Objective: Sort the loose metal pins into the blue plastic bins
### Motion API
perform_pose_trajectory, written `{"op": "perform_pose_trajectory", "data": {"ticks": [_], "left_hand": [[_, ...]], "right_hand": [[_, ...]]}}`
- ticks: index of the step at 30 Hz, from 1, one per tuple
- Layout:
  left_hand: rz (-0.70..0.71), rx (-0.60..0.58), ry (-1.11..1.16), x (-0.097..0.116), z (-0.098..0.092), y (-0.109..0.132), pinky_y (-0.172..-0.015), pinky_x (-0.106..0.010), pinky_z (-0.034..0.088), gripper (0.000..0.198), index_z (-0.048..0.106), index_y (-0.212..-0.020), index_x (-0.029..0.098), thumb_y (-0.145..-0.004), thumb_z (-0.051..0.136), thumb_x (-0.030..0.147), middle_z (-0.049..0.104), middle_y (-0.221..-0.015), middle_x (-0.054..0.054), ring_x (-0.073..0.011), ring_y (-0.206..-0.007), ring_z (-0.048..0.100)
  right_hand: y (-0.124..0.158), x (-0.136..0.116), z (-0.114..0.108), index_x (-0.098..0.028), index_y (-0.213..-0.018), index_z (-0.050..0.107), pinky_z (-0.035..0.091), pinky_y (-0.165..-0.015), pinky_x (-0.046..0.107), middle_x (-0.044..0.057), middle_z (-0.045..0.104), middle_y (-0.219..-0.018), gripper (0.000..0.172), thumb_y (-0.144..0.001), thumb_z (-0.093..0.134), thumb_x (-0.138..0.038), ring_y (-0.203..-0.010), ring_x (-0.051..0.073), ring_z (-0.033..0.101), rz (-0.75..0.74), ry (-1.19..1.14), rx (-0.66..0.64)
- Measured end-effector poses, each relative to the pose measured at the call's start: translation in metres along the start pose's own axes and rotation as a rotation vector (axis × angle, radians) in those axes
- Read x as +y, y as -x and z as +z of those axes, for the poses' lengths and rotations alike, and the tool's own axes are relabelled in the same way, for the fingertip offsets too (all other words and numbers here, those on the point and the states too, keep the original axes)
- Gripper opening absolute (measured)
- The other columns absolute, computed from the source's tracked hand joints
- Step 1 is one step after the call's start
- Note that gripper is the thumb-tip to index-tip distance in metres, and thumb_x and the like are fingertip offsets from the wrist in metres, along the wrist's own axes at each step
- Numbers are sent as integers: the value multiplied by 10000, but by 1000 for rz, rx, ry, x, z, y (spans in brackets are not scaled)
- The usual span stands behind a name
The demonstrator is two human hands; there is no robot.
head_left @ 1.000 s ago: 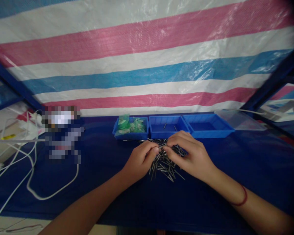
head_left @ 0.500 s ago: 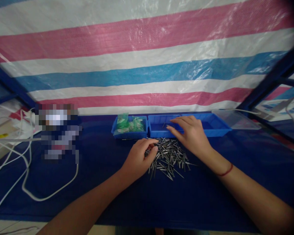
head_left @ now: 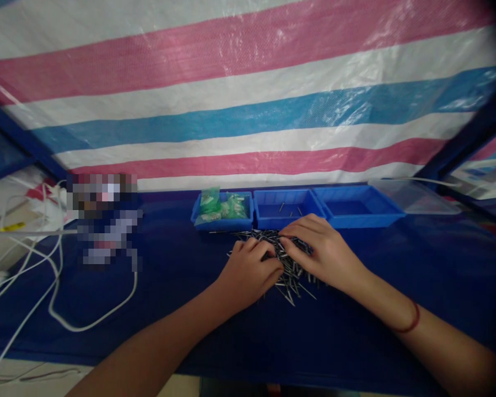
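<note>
A heap of thin metal pins (head_left: 290, 281), nail-like with some thicker sleeves, lies on the blue tabletop. On its left side rests my left hand (head_left: 248, 273), its fingers curled down into the pins and the thumb bent towards them; whatever its fingertips hold is hidden. From the right, my right hand (head_left: 328, 251) reaches over the heap with thumb and forefinger apart, nothing visible between them. Just behind, a blue middle bin (head_left: 268, 220) contains a few single pins (head_left: 281, 208).
Left of the middle bin, another blue bin (head_left: 231, 224) holds green plastic bags (head_left: 210, 204). A third blue bin (head_left: 364, 220) stands to the right, beside a clear plastic sheet (head_left: 417, 197). White cables (head_left: 86, 328) loop across the left side. Striped sheeting (head_left: 248, 110) hangs behind.
My right hand has come back from over the middle bin to the heap. My left hand has shifted slightly right and further over the pins. The view has turned a little.
</note>
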State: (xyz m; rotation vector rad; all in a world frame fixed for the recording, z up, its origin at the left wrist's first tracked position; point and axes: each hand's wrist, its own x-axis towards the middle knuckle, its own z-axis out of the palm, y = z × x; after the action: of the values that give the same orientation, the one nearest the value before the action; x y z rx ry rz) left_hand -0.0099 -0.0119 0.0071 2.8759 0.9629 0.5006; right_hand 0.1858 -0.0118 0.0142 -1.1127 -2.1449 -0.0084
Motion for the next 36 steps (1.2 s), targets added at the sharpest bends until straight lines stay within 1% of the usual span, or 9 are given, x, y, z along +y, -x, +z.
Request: {"op": "perform_pose_trajectory", "data": {"ticks": [4, 8, 12, 16, 19, 22, 27, 33, 36], "left_hand": [[-27, -4, -6, 1, 3, -1, -732, -340, 321, 178, 667, -870, 226, -910, 517, 314, 591, -1006, -29, -194, -924, 476], [-64, -40, 1, 3, 1, -2, -741, -349, 342, 190, 668, -852, 228, -903, 524, 340, 579, -1064, -35, -218, -970, 469], [-79, -68, -49, 7, 4, -3, -732, -355, 366, 194, 645, -869, 215, -913, 507, 345, 564, -1053, -43, -227, -962, 472], [-85, -15, -113, 6, 11, -3, -761, -363, 385, 169, 599, -994, 167, -919, 502, 283, 546, -1104, -76, -235, -1000, 471], [-89, 30, -87, 1, 10, -2, -790, -365, 381, 180, 601, -981, 155, -935, 473, 273, 542, -1132, -89, -234, -1035, 468], [-50, 20, -16, -3, 6, 0, -808, -377, 370, 196, 638, -939, 205, -916, 506, 347, 535, -1156, -76, -245, -1052, 461], [9, -38, 41, -1, 4, 3, -847, -411, 363, 343, 647, -1020, 261, -840, 553, 537, 509, -1205, -81, -279, -1103, 431], [-5, -57, -16, 0, 9, 1, -830, -390, 373, 269, 630, -999, 224, -912, 486, 434, 519, -1225, -75, -259, -1100, 437], [-26, -43, -36, 2, 10, 0, -824, -384, 377, 265, 610, -1012, 191, -928, 465, 396, 532, -1210, -80, -253, -1089, 442]], "right_hand": [[1, -4, 1, -202, -875, 639, 436, -770, 379, 58, 683, -869, 111, -876, 531, -229, -828, 212, 589, -17, -6, -11], [1, -7, 1, -199, -867, 632, 428, -777, 381, 59, 684, -883, 111, -885, 527, -232, -834, 214, 581, -23, -3, -33], [2, -7, 2, -198, -858, 635, 417, -775, 384, 57, 684, -871, 114, -884, 529, -228, -835, 217, 581, -24, -4, -51], [1, -9, 2, -196, -826, 636, 409, -765, 377, 56, 680, -852, 146, -896, 516, -242, -809, 208, 579, -22, -15, -74], [1, -12, 0, -187, -769, 621, 407, -736, 356, 57, 664, -795, 201, -911, 484, -227, -760, 193, 574, -15, -31, -100], [0, -14, -3, -185, -720, 604, 399, -708, 338, 51, 639, -725, 228, -905, 471, -193, -717, 183, 565, -2, -22, -133], [0, -12, -3, -180, -716, 604, 384, -709, 326, 42, 628, -711, 226, -904, 483, -208, -702, 175, 560, 5, -15, -136], [2, -12, -2, -172, -726, 607, 372, -706, 322, 44, 623, -707, 234, -913, 480, -236, -710, 176, 543, -23, 19, -180], [2, -14, -6, -172, -721, 605, 368, -694, 318, 41, 620, -700, 229, -906, 489, -240, -715, 177, 540, -62, 30, -243]]}}
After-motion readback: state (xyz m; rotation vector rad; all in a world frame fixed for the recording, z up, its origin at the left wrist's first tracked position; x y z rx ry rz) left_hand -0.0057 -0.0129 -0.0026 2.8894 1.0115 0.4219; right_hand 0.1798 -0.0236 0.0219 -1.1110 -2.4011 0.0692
